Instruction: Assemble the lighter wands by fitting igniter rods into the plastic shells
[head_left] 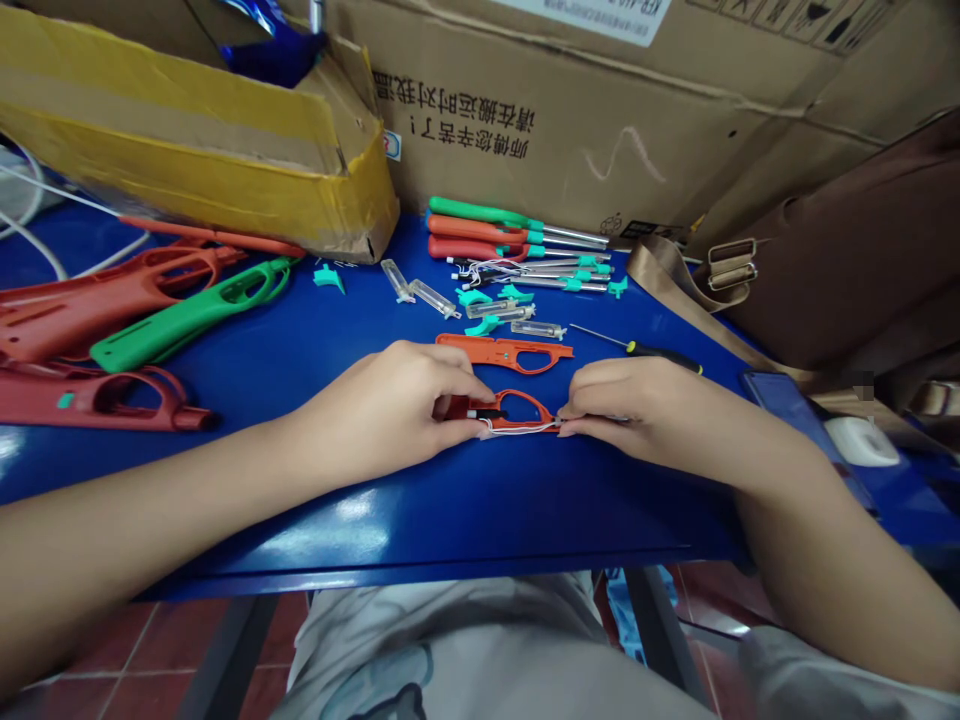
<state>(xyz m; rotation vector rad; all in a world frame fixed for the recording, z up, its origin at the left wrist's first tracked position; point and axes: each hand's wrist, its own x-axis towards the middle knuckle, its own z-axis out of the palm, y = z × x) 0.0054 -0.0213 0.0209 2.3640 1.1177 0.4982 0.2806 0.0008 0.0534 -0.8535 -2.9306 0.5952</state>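
Note:
My left hand (390,405) and my right hand (637,405) are both closed on one orange lighter shell half (517,410) that lies on the blue table (337,330). A thin white wire and a small black part run along the shell between my fingers. My left hand pinches its left end, my right hand its right end, where a metal tube sticks out. A second orange shell half (504,352) lies just behind them.
Finished lighters in green and orange (510,232) lie at the back with clear tubes and teal triggers (480,300). Larger red and green shells (150,310) sit at the left. A screwdriver (645,348), a phone (780,395), cardboard boxes (195,140) and a brown bag (847,260) surround the table.

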